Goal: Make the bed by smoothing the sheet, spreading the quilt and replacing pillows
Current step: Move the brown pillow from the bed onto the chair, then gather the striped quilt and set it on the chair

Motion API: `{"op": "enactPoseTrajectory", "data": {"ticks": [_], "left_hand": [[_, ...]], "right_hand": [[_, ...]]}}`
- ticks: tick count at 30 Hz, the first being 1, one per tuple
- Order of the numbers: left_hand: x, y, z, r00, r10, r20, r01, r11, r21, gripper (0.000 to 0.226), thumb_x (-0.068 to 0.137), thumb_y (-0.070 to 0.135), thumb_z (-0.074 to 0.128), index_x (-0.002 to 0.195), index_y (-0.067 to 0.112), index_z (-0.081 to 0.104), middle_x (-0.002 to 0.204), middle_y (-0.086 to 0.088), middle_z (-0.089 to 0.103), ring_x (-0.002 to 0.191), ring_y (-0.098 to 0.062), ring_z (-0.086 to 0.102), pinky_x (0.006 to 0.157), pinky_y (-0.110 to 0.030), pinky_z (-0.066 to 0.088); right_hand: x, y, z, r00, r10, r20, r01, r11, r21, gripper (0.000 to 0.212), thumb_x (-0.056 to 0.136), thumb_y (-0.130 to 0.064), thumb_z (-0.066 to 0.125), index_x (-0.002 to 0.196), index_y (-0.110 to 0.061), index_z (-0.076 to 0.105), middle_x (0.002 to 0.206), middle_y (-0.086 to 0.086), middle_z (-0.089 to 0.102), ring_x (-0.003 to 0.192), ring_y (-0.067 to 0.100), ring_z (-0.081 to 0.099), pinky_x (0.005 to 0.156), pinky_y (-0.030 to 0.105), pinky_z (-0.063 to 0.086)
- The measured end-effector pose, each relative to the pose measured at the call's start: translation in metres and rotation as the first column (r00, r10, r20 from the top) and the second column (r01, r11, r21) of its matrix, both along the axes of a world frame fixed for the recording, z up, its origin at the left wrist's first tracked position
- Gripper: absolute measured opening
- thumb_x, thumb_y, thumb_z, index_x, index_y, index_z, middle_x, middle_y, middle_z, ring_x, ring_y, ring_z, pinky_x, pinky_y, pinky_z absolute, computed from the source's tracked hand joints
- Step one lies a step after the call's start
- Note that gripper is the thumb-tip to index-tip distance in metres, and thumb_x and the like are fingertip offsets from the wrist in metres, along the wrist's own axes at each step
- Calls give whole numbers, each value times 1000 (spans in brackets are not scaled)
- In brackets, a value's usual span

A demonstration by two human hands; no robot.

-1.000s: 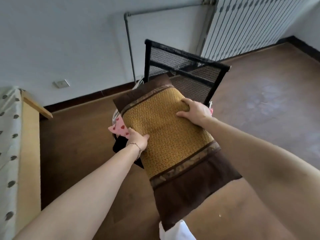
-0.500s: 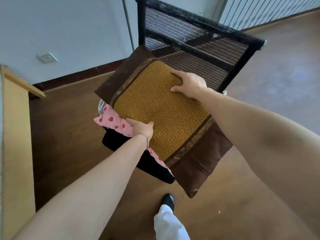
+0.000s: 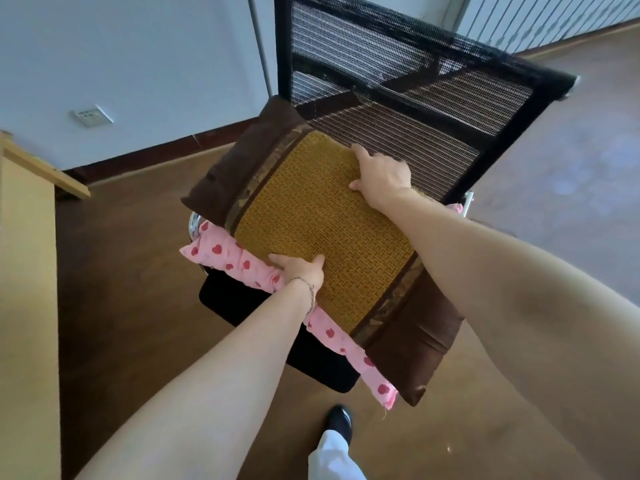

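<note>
1. Head view, looking down: pillow (image 3: 325,237), with a woven golden middle panel and dark brown fabric ends, lies across the seat of a black mesh-backed chair (image 3: 408,98), on top of a pink pillow with red hearts (image 3: 242,265) whose edge shows beneath it
2. Left hand (image 3: 301,270) grips the near long edge of the golden pillow, thumb on top and fingers tucked under, where it meets the pink one; a thin bracelet circles the wrist
3. Right hand (image 3: 379,173) rests on the far edge, close to the chair back, fingers spread and bent over the rim, holding the pillow
4. Wooden bed frame (image 3: 27,271) stands at the far left, well apart from the chair; the mattress is out of view
5. Step in hand, as a judgement: pillow handling, the pillow on the chair rather than on the bed
6. Next move probably calls for a firm two-handed hold without dragging the pink pillow off the seat
</note>
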State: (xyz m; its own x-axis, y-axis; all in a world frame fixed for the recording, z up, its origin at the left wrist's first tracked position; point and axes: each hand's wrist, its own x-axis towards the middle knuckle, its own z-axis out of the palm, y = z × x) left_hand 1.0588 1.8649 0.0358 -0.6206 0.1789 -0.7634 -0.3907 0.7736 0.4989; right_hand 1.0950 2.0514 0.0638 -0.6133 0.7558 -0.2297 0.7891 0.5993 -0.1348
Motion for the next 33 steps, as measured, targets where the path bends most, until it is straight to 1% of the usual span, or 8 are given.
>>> {"op": "enactPoseTrajectory", "data": {"ticks": [2,4,8,12,17,23,27,33], "left_hand": [[-3,-1,-6,998,-52,19,53,998,-41,104,90,37,65,151,8,-14,158,-19,15,141,-39,26,116,-50,23],[-7,-5,-9,990,-125,60,128,990,-54,106,87,40,66,151,8,-11,155,-24,19,139,-42,30,112,-54,29],[-13,-13,-1,979,-179,95,186,979,-78,106,87,41,67,150,3,-9,154,-22,23,140,-37,29,115,-46,26],[-26,-30,18,960,-278,30,279,958,-57,79,91,34,64,146,0,19,143,-18,42,129,-34,45,106,-42,38],[-45,-56,56,940,-338,-44,339,941,7,74,95,29,58,152,11,15,152,-13,34,134,-32,41,104,-44,39],[-77,-121,129,927,-340,-161,356,931,81,70,94,28,57,151,14,20,148,-11,40,127,-28,47,96,-35,41],[-114,-200,186,887,-319,-334,372,922,106,65,90,30,61,146,13,34,143,-8,44,122,-26,51,96,-30,43],[-171,-353,247,883,-199,-426,285,947,149,64,94,25,59,149,11,29,149,-9,39,130,-26,46,95,-29,39]], "right_hand": [[2,-14,-9,997,-20,69,18,999,34,80,89,-51,62,152,-27,19,138,18,48,129,38,46,106,62,32],[14,-33,-19,990,51,135,-55,998,28,92,82,-71,55,154,-35,11,159,20,18,145,42,19,106,74,15],[35,-46,-37,943,154,295,-143,988,-59,97,76,-87,37,153,-45,-4,162,13,-16,148,41,-9,105,79,3],[21,-55,-17,956,120,269,-92,989,-113,90,82,-76,48,155,-40,9,164,12,-5,149,40,-2,107,77,6],[27,-96,21,999,30,35,-28,998,-62,70,89,-52,61,149,-27,34,161,9,15,147,35,15,112,67,20],[22,-174,75,999,5,48,0,995,-100,62,91,-45,62,146,-24,40,160,9,17,146,33,19,111,62,27],[-7,-243,134,995,-9,-97,3,998,-67,55,92,-39,61,142,-22,45,155,7,29,140,30,29,107,54,34],[-51,-367,202,970,-8,-245,0,1000,-31,46,91,-37,61,134,-23,54,141,3,45,129,26,41,101,46,40]]}}
